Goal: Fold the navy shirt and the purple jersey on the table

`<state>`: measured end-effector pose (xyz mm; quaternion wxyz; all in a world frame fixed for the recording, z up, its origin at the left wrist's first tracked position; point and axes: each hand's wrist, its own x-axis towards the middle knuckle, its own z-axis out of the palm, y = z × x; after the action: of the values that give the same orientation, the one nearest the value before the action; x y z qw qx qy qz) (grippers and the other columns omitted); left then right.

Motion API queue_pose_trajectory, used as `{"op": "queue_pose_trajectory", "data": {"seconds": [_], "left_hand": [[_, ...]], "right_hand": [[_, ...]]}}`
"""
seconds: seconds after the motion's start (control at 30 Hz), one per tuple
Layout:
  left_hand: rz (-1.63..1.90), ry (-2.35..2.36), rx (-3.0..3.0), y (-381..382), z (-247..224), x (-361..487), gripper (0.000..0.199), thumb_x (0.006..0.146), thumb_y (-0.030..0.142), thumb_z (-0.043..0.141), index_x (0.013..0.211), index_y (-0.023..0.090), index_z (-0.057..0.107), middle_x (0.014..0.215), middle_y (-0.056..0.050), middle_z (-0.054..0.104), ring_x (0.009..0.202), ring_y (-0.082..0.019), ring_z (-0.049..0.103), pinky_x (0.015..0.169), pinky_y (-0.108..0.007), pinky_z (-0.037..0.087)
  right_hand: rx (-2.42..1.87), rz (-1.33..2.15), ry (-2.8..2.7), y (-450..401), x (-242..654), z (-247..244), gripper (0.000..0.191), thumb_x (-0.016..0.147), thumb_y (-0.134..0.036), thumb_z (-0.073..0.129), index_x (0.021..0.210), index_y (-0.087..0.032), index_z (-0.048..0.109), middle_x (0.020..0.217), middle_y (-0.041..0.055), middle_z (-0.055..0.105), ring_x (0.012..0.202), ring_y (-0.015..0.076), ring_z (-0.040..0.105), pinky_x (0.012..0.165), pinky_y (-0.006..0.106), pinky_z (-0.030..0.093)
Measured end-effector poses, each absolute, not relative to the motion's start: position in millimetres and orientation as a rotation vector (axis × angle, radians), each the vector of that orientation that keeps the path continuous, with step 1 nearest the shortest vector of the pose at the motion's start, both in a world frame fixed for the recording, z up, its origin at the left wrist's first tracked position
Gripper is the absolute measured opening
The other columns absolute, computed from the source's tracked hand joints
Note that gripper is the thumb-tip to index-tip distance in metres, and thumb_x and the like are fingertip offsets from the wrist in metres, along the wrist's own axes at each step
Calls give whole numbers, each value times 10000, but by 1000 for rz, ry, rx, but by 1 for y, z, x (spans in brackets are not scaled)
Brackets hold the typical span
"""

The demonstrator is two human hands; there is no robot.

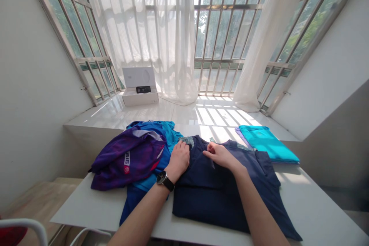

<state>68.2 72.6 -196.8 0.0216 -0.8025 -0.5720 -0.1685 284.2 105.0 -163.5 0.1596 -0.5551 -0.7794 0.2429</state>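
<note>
A navy blue shirt (207, 203) lies on the white table in front of me, its left side folded inward over the body. My left hand (179, 158), with a black-strapped watch (165, 180) on the wrist, grips the upper left edge of the shirt beside a patterned patch. Near the collar, my right hand (218, 154) is closed in a pinch on the folded-over navy cloth. The right part of the shirt, with its sleeve, lies spread flat on the table. The fingertips of both hands are partly hidden.
A loose pile holds a purple jersey (115, 157) on top of blue garments (168, 128), left of the shirt. Folded turquoise cloth (268, 144) lies at the back right of the white table (314, 203). An open white box (140, 99) stands on the window ledge.
</note>
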Motion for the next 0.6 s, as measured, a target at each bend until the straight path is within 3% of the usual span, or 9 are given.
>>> {"op": "queue_pose_trajectory", "data": {"seconds": [0.17,0.27,0.43,0.53,0.6], "left_hand": [[-578,-1820,-2382,72,-195,67,197,945,201,498,1040,148,662,1268,-175,574,1264,-344,460,1050,-484,416],[-577,-1811,-2385,71,-195,67,211,956,207,484,1070,143,650,1344,-183,531,1320,-340,429,1086,-467,398],[-527,-1820,-2551,71,-192,67,244,959,130,419,1095,150,621,1141,-153,627,1133,-277,571,1013,-414,457],[-616,-1778,-2630,73,-192,65,263,957,100,391,1076,137,622,1147,-160,636,1148,-270,570,1047,-407,437],[-731,-1761,-2708,77,-192,62,283,981,115,356,1030,140,633,1110,-154,654,1118,-259,586,1049,-395,438]], "right_hand": [[-1406,896,-2271,104,288,-162,269,849,-418,651,1043,-243,715,853,10,707,787,188,639,756,285,480],[-1252,1030,-2289,106,290,-161,232,861,-415,634,952,-234,747,912,16,726,845,191,631,814,299,481],[-1143,1316,-2052,109,282,-164,350,840,-524,670,815,-180,728,694,-17,625,650,134,535,636,264,442],[-1120,1526,-1624,110,268,-171,381,789,-551,735,876,-180,727,686,-30,589,605,110,507,599,252,442],[-1085,1624,-1384,111,258,-176,409,808,-566,714,971,-192,714,729,-12,613,636,124,566,625,263,485]]}}
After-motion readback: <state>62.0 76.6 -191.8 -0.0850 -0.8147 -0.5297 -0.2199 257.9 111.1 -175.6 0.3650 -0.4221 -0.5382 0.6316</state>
